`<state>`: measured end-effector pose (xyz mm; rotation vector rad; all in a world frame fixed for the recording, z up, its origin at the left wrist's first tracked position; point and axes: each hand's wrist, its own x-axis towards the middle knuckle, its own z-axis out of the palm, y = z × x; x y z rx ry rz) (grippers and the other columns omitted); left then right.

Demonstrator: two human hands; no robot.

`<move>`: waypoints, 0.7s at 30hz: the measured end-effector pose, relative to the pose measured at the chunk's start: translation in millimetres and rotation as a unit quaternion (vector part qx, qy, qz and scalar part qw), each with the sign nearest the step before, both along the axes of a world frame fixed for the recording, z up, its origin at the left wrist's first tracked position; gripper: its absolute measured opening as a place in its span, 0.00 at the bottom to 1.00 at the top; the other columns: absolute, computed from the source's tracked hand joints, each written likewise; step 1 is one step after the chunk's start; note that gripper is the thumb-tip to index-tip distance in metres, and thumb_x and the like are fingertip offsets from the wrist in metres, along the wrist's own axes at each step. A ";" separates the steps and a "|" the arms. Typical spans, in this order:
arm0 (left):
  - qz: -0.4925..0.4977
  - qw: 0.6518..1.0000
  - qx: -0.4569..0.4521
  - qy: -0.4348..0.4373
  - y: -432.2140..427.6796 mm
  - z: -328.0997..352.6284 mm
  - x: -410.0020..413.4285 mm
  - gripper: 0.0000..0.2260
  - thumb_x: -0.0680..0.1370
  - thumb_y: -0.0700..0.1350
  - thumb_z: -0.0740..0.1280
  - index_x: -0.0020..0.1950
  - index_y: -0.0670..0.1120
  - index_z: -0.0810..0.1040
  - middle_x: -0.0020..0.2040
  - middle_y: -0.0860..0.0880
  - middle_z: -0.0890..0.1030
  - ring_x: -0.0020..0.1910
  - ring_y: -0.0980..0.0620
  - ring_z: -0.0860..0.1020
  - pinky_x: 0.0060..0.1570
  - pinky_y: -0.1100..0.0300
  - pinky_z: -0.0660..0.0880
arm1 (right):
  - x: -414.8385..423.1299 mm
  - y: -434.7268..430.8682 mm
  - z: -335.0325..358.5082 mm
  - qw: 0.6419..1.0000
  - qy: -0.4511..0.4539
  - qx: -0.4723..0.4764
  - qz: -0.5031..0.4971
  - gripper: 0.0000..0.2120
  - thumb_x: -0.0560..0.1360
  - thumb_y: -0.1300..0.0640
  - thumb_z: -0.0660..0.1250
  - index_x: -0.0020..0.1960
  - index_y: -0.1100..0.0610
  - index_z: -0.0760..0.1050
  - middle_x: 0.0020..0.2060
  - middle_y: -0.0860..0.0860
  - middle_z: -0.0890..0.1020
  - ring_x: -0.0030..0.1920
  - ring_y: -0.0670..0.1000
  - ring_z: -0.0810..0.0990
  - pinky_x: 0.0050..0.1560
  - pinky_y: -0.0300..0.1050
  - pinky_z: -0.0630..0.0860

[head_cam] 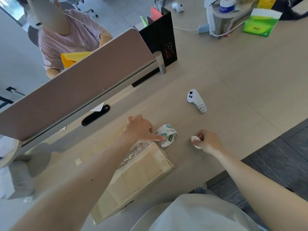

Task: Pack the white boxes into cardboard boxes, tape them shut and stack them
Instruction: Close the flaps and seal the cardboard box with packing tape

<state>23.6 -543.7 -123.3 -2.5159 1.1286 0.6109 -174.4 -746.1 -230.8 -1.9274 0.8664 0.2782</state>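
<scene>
A pale, soft-looking shirt (pixel 196 214) fills the near edge, with both bare forearms reaching out over the smooth beige table (pixel 241 77). Under the left forearm lies the cardboard box (pixel 146 167), long and flat-sided, its brown top closed and crossed by a shiny, crinkled strip of clear tape (pixel 133 152). The left hand (pixel 139 129) rests over the box's far end, fingers fairly straight, its index finger stretched out and touching the tape roll (pixel 167 135), a white ring with printed lettering that stands on edge just beside the box's far corner. The right hand (pixel 208 140) sits near the roll, apart from it, fingers curled and pinching a small round white piece (pixel 195 139); what it is cannot be told. Farther out lies a glossy white controller (pixel 196 100) with a paper label. Beyond stand a matte divider panel (pixel 83 80), a black perforated metal file holder (pixel 158 39) and a green tissue pack (pixel 261 22).
</scene>
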 end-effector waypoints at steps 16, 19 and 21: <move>0.145 0.928 -0.039 0.340 -48.0 -17.9 28.6 0.24 0.81 0.62 0.61 0.54 0.43 0.84 0.47 0.45 0.86 0.45 0.42 0.82 0.45 0.58 0.75 | 7.1 9.6 69.9 0.901 -0.111 0.408 -0.098 0.06 0.80 0.65 0.63 0.56 0.63 0.74 0.50 0.64 0.83 0.51 0.60 0.85 0.50 0.48 0.82; 0.143 0.917 -0.022 0.372 -53.4 -25.2 31.6 0.24 0.77 0.66 0.64 0.48 0.46 0.85 0.40 0.47 0.83 0.38 0.45 0.78 0.44 0.54 0.75 | 6.1 11.1 76.5 0.895 -0.112 0.425 -0.072 0.06 0.80 0.64 0.64 0.57 0.63 0.73 0.50 0.66 0.83 0.50 0.61 0.85 0.46 0.47 0.82; 0.149 0.913 -0.027 0.378 -55.6 -30.1 33.2 0.29 0.71 0.71 0.66 0.48 0.44 0.85 0.40 0.47 0.82 0.39 0.47 0.77 0.43 0.54 0.74 | 6.8 13.1 77.1 0.907 -0.116 0.401 -0.052 0.08 0.79 0.62 0.66 0.57 0.63 0.75 0.47 0.65 0.84 0.46 0.59 0.85 0.45 0.46 0.82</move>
